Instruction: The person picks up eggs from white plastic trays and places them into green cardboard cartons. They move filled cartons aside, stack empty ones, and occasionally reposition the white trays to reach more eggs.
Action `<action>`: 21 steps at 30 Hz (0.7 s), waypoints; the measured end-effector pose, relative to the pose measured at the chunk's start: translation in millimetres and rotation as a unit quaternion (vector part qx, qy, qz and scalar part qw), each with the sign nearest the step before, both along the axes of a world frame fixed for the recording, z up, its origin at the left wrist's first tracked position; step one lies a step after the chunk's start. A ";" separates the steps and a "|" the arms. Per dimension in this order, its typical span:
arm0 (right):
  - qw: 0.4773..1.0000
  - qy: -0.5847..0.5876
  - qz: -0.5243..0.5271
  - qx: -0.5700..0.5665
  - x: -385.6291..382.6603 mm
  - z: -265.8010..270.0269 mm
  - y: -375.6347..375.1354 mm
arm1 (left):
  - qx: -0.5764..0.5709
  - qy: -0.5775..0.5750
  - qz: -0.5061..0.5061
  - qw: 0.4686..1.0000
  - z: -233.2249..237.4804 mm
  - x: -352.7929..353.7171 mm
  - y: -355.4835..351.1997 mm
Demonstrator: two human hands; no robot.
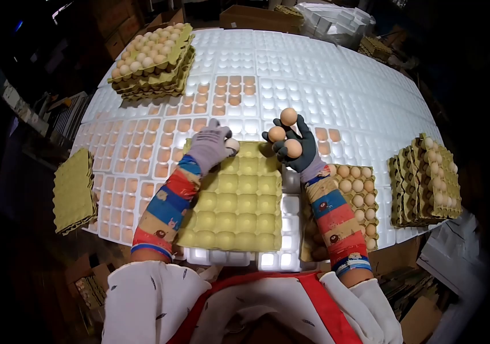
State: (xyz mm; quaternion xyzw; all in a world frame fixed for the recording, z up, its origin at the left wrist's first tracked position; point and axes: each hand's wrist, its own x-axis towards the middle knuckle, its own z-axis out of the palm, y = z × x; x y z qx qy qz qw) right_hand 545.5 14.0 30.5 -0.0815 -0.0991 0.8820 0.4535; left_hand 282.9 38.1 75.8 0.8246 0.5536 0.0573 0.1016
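My left hand [210, 143], in a grey glove, is closed with a pale egg [232, 145] at its thumb side, above the far left part of a yellow pulp egg tray [230, 198]. In my right hand [302, 150], gloved in dark grey, are several brown eggs: one egg [288, 117] at the fingertips, a second egg [276, 134] between the fingers, and a third egg [294, 148] against the palm. This hand is beyond the yellow tray's far right corner. Under my right forearm lies another pulp tray [376, 229] with eggs, partly hidden by the sleeve.
White moulded trays [291, 63] cover the table, some with brown eggs in them at the left and middle. Stacked egg trays stand at the far left [153, 86] and right [408, 189]. A pile of pulp trays [74, 192] sits at the left edge.
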 end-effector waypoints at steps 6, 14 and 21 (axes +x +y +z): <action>0.997 0.033 -0.065 0.025 46.1 -36.9 6.4 | -0.483 -0.809 -0.064 0.328 -35.1 -2.3 20.7; 0.606 -0.760 -0.223 0.068 195.0 -49.2 72.1 | -0.565 -0.757 0.003 0.327 -53.1 155.5 47.3; 0.311 -0.929 -0.063 0.192 218.2 -50.7 104.0 | -0.270 -0.586 -0.121 0.754 -97.7 206.2 95.3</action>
